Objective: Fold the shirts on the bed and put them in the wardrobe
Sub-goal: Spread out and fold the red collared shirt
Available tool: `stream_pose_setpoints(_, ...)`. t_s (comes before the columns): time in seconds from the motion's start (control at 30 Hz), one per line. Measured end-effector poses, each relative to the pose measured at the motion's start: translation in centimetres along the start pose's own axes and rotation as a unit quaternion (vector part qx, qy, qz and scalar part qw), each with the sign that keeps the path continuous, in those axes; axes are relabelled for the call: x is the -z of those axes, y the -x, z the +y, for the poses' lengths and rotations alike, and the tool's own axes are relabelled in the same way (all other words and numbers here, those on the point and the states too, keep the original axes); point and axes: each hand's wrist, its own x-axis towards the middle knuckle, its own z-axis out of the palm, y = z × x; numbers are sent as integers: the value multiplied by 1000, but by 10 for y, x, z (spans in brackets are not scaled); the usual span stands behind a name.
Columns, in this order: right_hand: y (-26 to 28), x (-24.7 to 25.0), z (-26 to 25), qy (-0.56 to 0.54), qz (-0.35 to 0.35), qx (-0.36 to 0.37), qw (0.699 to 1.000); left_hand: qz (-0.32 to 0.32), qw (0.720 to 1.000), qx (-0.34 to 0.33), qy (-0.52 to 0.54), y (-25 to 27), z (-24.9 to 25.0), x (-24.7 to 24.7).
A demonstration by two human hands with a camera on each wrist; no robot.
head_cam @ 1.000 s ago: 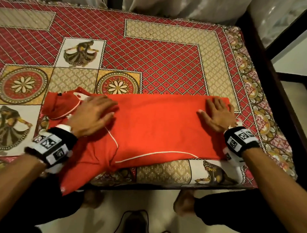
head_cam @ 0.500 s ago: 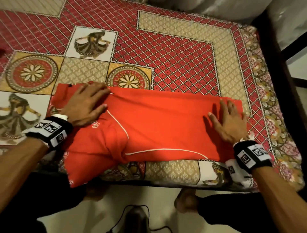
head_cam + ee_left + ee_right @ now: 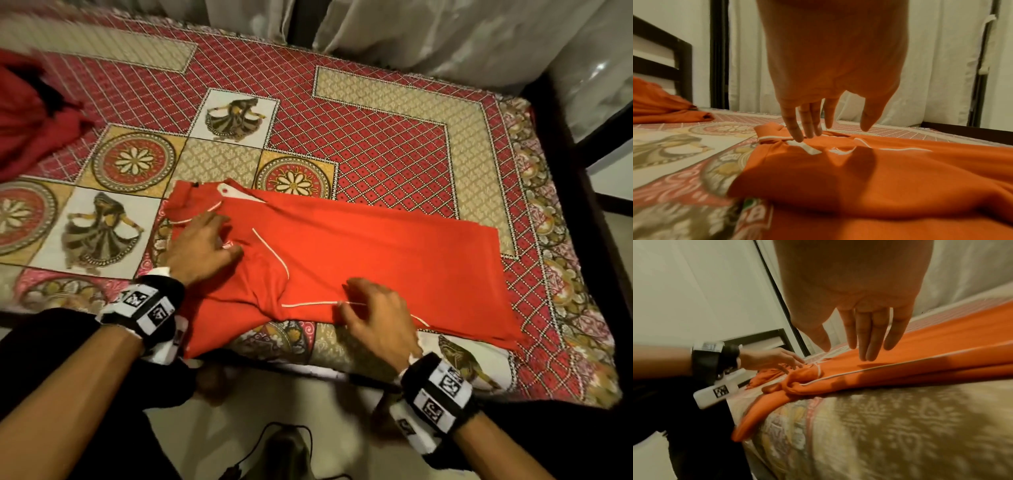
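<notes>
— Across the lower middle of the head view, along the near edge of the bed (image 3: 394,113), lay the red shirt (image 3: 359,260), folded lengthwise into a long band with its collar toward the left of the frame. One sleeve hung over the bed's edge at lower left.

— And the hands?

— The left hand (image 3: 200,248) lay spread on the cloth near the collar, fingers straight, their tips touching the fabric in the left wrist view. The right hand (image 3: 375,317) hovered at the shirt's near edge beside the white piping, fingers extended and loosely apart; I could not tell whether the tips touched the cloth. Neither hand pinched anything.

— How would that shirt handle?

— Light and limp, I judged, a soft knit that creased wherever it was pushed; it bunched at the armpit seam. It would sag if lifted from one point, so two holds looked best: the loose sleeve first, then the collar end and the hem end for the crosswise fold.

— The surface?

— A patterned bedspread (image 3: 376,164), red lattice with flower medallions and dancer panels, soft underneath, so folds would not press sharp. Another red garment (image 3: 30,113) lay heaped at upper left. Pale curtains (image 3: 428,31) hung behind the bed, a dark frame (image 3: 561,113) ran down the right, and a cable (image 3: 270,442) trailed on the floor below. No wardrobe was in view.
</notes>
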Motion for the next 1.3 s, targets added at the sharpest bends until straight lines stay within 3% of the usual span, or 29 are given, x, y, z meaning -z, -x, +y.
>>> stream_pose_setpoints(0.1,-13,-19,-31,-99,-22,-31,994,-11,997,61,41,16,1,2)
stream_pose_setpoints(0.2,-20,-51,-58,-63,-65,-45,995,-82,988,120,47,22,-5,7)
stream_pose_setpoints(0.27,-16,-73,-77,-35,-51,-52,997,-97,982,144,79,24,-11,8)
stream_pose_setpoints(0.37,-14,-92,-93,-67,-5,-76,995,-123,974,126,142,23,-29,10)
stream_pose_setpoints(0.5,-33,-88,-97,-209,-26,-210,955,-133,954,98,249,23,-42,14)
stream_pose_setpoints(0.6,-47,-87,-102,-179,-56,-230,955,-145,945,104,275,26,-47,17)
stream_pose_setpoints(0.73,-61,-90,-111,-205,-38,-237,949,-142,936,105,303,24,-46,19)
stream_pose_setpoints(0.8,-66,-91,-113,-280,-27,-247,927,-131,925,94,344,21,-43,23)
stream_pose_setpoints(0.9,-76,-89,-118,-430,24,-254,866,-108,902,70,413,13,-43,27)
stream_pose_setpoints(0.97,-83,-79,-118,-476,53,-251,841,-71,883,68,460,7,-42,27)
stream_pose_setpoints(1.03,-91,-74,-113,-501,76,-255,824,-27,890,69,450,-3,-46,23)
stream_pose_setpoints(1.07,-93,-75,-109,-497,80,-266,822,-22,907,70,415,-7,-49,19)
stream_pose_setpoints(1.17,-89,-83,-101,-457,85,-296,834,-68,958,75,268,-9,-54,8)
stream_pose_setpoints(1.27,-83,-90,-99,-425,106,-291,851,-106,967,88,216,-11,-57,12)
stream_pose_setpoints(1.3,-81,-92,-98,-383,113,-289,870,-118,967,88,207,-11,-59,14)
